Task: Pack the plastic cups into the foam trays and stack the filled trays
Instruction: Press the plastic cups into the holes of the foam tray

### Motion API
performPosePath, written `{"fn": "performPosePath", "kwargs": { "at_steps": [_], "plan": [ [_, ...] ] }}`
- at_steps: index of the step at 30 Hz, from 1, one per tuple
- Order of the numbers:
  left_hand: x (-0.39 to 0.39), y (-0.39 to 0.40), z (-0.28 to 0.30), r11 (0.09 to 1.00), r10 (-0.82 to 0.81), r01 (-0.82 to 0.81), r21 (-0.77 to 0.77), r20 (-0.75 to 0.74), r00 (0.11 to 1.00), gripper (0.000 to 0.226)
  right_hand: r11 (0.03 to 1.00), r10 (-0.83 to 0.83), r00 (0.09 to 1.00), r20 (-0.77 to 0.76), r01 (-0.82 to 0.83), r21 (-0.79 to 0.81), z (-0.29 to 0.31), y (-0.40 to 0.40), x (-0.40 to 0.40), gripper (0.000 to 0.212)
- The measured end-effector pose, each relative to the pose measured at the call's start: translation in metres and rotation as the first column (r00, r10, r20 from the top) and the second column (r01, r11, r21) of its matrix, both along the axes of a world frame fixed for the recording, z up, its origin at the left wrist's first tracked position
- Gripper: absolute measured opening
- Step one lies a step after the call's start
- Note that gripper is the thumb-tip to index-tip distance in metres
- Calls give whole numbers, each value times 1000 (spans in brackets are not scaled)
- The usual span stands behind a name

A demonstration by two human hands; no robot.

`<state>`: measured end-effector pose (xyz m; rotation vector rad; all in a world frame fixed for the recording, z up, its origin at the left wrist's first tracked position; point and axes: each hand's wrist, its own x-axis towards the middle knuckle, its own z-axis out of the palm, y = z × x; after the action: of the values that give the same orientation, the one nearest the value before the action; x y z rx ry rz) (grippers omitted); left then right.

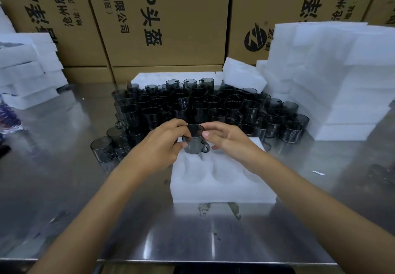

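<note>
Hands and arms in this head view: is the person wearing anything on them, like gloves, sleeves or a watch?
Nothing shows. The left hand and right hand are bare, with no gloves, and no rings visible on the fingers. Both forearms are uncovered to the picture's edge: no sleeves, watch or bracelet in view.

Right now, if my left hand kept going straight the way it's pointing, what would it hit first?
The left hand already grips the held cup; past it, likely the right hand's fingers, though depth is unclear.
</note>
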<state>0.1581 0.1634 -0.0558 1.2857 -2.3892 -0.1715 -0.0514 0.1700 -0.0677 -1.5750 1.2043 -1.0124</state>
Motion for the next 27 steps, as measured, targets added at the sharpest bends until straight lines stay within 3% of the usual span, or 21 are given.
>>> {"fn": "performPosePath", "kwargs": {
  "at_steps": [6,10,12,15,17,19,27],
  "plan": [
    [5,2,-5,999,-8,9,39,-37,999,17,1000,1,1000,20,-1,-2,-9,-4,0,23],
    [7,4,-10,998,14,-11,59,-53,999,20,994,-41,992,-117,29,-106,-11,0,5,34],
    [10,5,-12,998,5,-1,55,-76,997,22,970,-78,955,-286,6,-244,-13,8,4,45],
    [12,6,-15,997,-9,19,75,-124,992,29,883,-64,768,-637,-253,-395,-19,18,-3,56],
    [12,9,-20,996,-21,35,82,-173,985,41,879,-48,713,-700,-303,-369,-21,19,-9,54],
    [11,11,-27,995,-45,61,76,-200,979,49,885,-47,717,-695,-293,-362,-21,18,-11,52],
    [20,17,-56,975,-121,150,165,-170,978,49,898,-10,621,-784,-339,-280,-26,16,-12,54]
  ]
}}
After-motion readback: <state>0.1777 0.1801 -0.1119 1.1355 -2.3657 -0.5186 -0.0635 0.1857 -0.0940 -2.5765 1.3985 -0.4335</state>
